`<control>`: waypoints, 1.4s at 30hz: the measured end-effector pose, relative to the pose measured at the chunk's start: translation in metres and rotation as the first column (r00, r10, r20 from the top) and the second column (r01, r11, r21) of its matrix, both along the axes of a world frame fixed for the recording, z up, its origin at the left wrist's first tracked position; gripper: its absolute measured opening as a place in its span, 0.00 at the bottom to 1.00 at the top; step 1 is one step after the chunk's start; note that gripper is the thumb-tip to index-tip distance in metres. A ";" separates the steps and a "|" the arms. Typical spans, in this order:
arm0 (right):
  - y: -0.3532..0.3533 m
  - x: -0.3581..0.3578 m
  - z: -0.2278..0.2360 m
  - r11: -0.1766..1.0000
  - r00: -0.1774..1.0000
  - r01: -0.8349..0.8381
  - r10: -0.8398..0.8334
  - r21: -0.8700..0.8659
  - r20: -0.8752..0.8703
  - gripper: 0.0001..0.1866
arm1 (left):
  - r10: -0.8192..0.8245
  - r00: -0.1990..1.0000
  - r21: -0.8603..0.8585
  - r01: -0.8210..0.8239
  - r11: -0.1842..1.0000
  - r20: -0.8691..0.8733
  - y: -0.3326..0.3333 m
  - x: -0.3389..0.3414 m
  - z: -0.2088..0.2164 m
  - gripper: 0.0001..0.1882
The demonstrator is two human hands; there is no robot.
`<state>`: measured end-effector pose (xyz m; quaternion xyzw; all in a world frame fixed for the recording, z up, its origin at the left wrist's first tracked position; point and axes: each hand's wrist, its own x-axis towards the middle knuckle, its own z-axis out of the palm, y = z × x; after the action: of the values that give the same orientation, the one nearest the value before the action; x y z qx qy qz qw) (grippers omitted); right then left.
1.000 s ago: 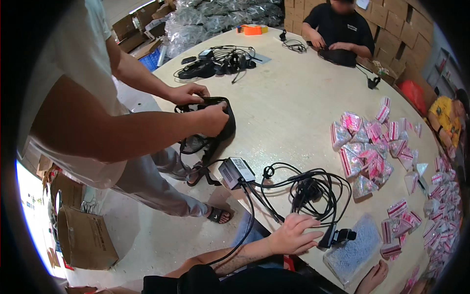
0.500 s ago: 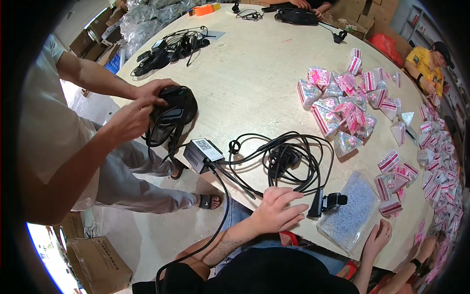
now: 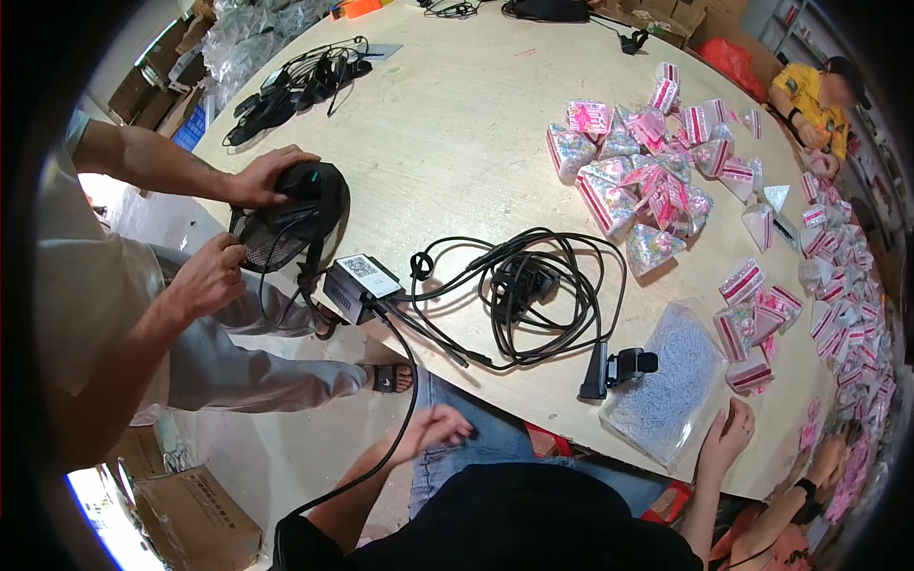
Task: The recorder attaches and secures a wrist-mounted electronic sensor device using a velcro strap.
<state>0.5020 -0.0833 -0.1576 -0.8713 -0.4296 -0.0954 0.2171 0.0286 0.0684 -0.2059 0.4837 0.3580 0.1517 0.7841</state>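
My left hand (image 3: 436, 430) is off the table, over my lap, its fingers loosely spread with nothing in them. At the table's near edge rests my right hand (image 3: 729, 436), fingers loosely out and holding nothing. It lies beside a clear plastic bag (image 3: 666, 390) filled with pale bluish-white stringy loops. A black clip-like device with a strap (image 3: 617, 371) sits at the bag's left side. Left of that lies a coil of black cables (image 3: 533, 295), joined to a dark box with a white label (image 3: 362, 285).
A co-worker's hands (image 3: 238, 219) hold a black mesh cap-like headgear (image 3: 309, 214) at left. Pink-and-silver triangular packets (image 3: 657, 181) lie in piles at right. Another black cable bundle (image 3: 305, 86) is at far left. One more person (image 3: 809, 109) works at far right.
My left hand has drawn back from the cables to my lap. The view has shifted slightly. The co-worker's nearer hand has come down from the headgear's top.
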 end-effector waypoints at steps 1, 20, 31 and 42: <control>-0.001 0.000 0.000 1.000 1.000 0.007 -0.007 0.001 -0.002 0.14 | 0.121 0.991 -0.078 -0.116 0.990 0.064 0.005 -0.014 -0.004 0.21; -0.002 0.001 0.001 1.000 0.999 -0.008 0.008 -0.004 -0.042 0.15 | 0.832 0.211 -0.796 -0.244 0.553 0.513 0.098 0.016 0.055 0.41; -0.010 0.010 -0.006 1.000 0.999 -0.028 0.028 0.007 0.027 0.15 | 0.903 0.350 -0.394 -0.815 0.425 0.250 0.109 -0.001 0.077 0.30; -0.005 -0.008 0.006 0.920 0.936 0.040 0.102 0.389 -0.338 0.15 | 0.934 0.321 0.152 -0.942 0.298 0.157 0.124 -0.021 0.069 0.18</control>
<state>0.4937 -0.0884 -0.1514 -0.8065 -0.3700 -0.0184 0.4608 0.0073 0.1919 -0.1366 0.2630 0.5384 0.6271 0.4977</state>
